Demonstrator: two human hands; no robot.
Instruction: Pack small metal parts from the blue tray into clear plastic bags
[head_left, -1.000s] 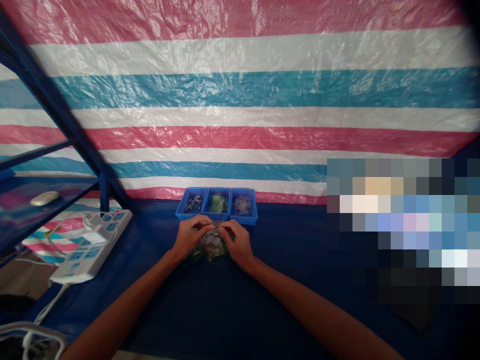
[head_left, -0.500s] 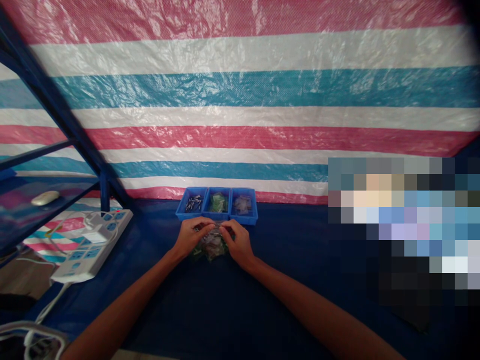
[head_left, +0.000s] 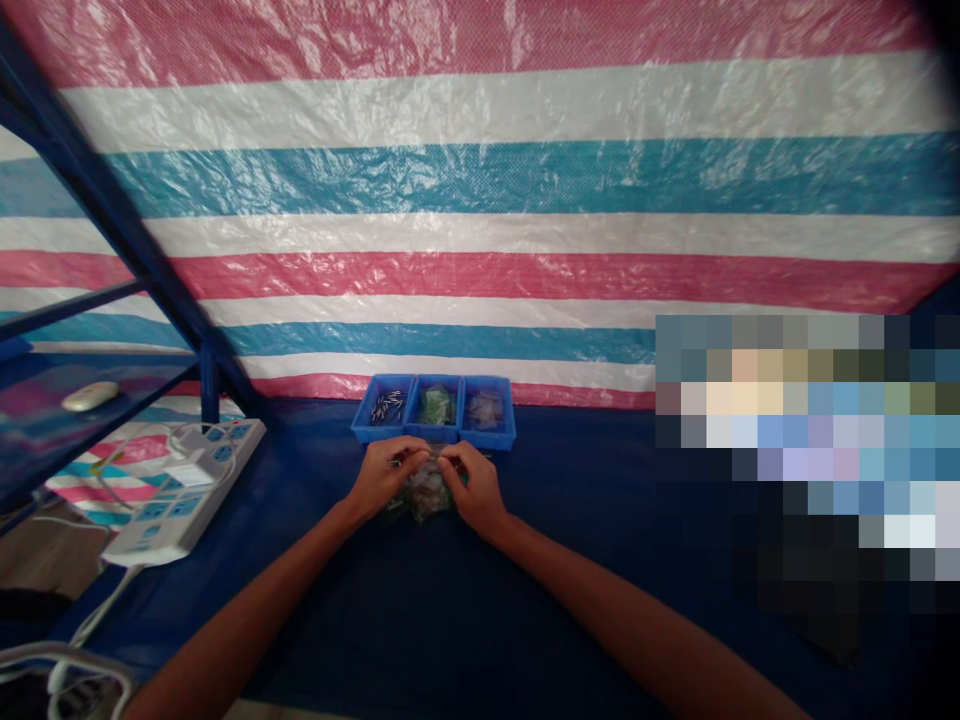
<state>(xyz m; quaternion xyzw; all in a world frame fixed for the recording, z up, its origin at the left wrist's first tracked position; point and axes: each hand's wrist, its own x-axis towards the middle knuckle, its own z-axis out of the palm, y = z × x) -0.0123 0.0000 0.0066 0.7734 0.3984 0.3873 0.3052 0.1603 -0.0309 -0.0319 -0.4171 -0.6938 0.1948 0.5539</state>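
Two bare hands, the left hand (head_left: 386,477) and the right hand (head_left: 476,487), pinch the upper edge of a small clear plastic bag (head_left: 429,497) between their fingers; the bag lies on a blue table cover (head_left: 570,600) beneath and between the palms. Just beyond the fingertips stands a blue three-compartment tray (head_left: 433,438) holding metal pins (head_left: 388,406), green packets (head_left: 436,406) and clear packets (head_left: 484,410). A white power strip (head_left: 184,490) lies well left of the left hand.
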